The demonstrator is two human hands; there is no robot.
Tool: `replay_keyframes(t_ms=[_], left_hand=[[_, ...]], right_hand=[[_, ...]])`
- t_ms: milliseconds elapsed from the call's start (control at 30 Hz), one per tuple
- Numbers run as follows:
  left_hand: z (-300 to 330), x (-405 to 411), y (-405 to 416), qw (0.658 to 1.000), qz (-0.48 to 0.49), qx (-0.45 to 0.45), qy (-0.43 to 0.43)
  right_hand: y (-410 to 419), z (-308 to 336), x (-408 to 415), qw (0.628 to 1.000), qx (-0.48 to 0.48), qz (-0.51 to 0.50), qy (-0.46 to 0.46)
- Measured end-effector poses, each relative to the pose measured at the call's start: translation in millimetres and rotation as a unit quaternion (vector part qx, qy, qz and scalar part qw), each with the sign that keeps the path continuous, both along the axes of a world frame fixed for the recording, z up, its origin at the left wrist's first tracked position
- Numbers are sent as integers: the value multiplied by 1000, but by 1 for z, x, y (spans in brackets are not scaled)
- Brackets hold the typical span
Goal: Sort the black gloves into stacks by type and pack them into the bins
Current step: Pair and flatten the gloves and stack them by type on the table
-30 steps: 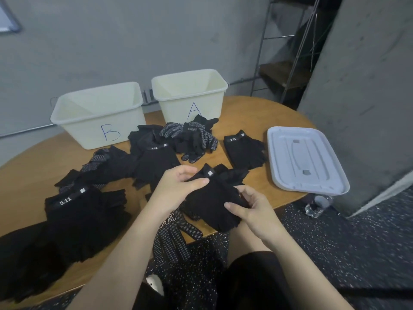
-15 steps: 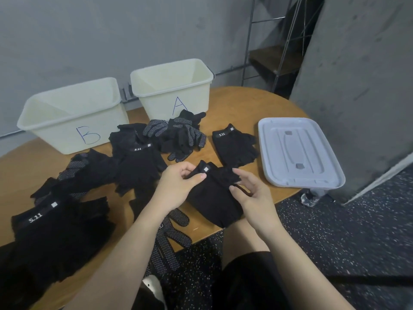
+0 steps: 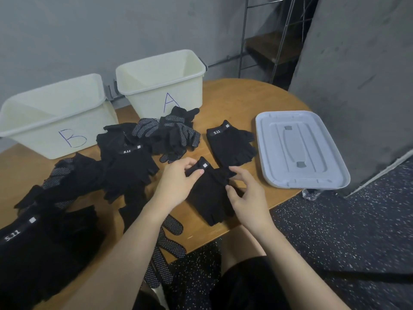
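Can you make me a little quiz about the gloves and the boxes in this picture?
1. True or false: bin A and bin B both already have gloves inside.
2. Which glove is the left hand pinching? a) a dotted glove b) the fingerless glove c) none
3. Fill in: the grey lid lies to the ____ of the gloves.

Key: 1. False, no gloves show inside either bin. 2. b, pinched at its cuff, with the right hand on its other edge. 3. right.
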State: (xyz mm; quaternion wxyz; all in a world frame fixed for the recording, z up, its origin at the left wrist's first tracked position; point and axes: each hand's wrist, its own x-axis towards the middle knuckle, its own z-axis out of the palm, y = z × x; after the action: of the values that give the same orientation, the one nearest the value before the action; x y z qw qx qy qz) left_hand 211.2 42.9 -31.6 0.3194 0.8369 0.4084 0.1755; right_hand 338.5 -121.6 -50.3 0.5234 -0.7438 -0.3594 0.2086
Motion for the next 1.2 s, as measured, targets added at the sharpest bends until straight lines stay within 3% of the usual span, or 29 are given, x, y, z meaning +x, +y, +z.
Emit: replay_keyframes(t_ms=[167, 533, 700, 767, 833, 933, 1200], left_hand=[[-12, 0, 2, 998, 8, 57, 33], [-19, -3, -2, 994, -25, 91, 47], [-24, -4, -2, 990, -51, 112, 69], [-26, -4, -4, 985, -64, 134, 89], [-27, -4, -5, 982, -70, 147, 94], [-29, -4, -4, 982, -74, 147, 94], [-31, -3, -3, 975, -80, 169, 121]], right_hand=[[-3, -4, 1, 999, -14, -15, -44], [-11, -15, 4, 984, -69, -8, -163], [-13, -19, -3, 936, -69, -31, -345], [-11, -14, -11, 923, -48, 10, -382], [-7, -13, -22, 910, -53, 87, -401], [-4, -21, -33, 880, -142, 158, -424], [-13, -32, -40, 864, -224, 140, -428]])
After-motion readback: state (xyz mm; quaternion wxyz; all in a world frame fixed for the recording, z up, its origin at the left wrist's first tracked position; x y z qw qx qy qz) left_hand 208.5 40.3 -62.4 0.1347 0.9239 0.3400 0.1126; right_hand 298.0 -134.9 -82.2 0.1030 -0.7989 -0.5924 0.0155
